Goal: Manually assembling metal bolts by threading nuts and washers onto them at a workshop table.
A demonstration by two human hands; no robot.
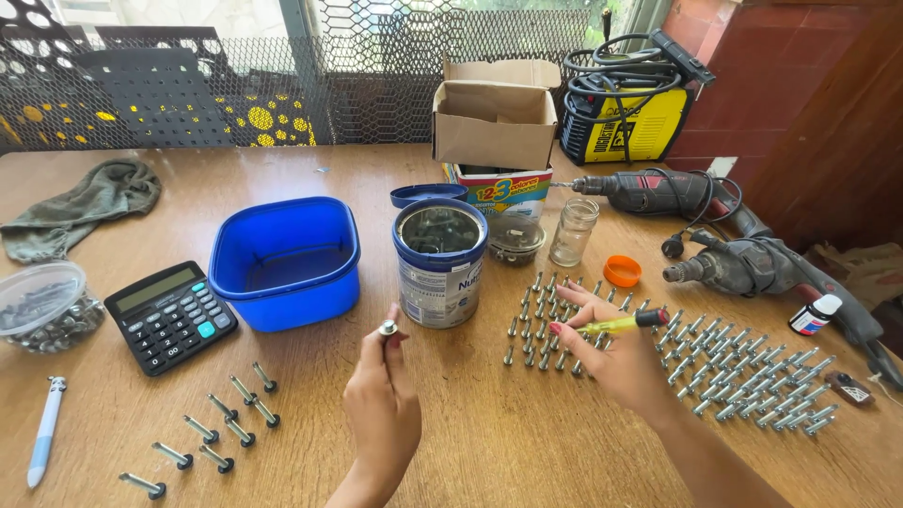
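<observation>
Head view: left hand [381,409] pinches one bolt [387,329] upright at six o'clock of the tin can [439,263], right hand [616,362] grips a yellow screwdriver [623,325] over the bolt rows [658,362] at three o'clock — best keep that pinch firm.

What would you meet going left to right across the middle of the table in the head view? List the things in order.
Clear tub of screws → calculator → blue tub → open tin → glass jar → orange cap → power drill
</observation>
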